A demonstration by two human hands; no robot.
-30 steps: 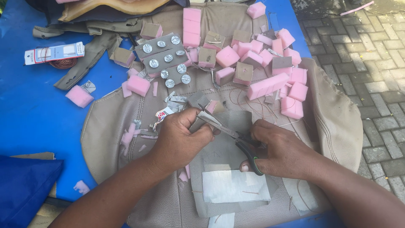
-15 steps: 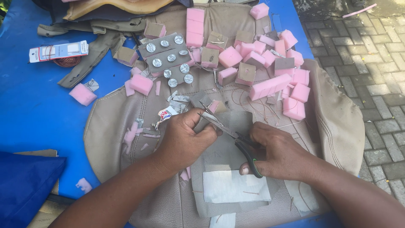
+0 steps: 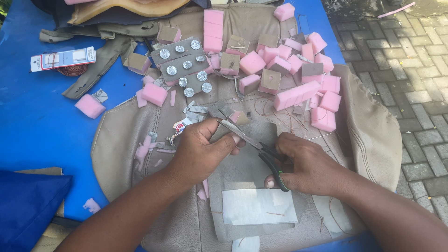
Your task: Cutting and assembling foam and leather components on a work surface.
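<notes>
Head view: beige cover [image 3: 373,135] spread over blue table [image 3: 42,135]; pink foam blocks [image 3: 298,93] heaped at twelve o'clock. Left hand [image 3: 198,151] pinching grey strip [image 3: 224,114] at centre; right hand [image 3: 310,165] at three o'clock, clenched on scissors [image 3: 261,149].

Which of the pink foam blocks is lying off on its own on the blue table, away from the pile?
The pink foam block at the left, lying on the bare blue table next to a small grey scrap. The other blocks sit on the beige cover.
</notes>
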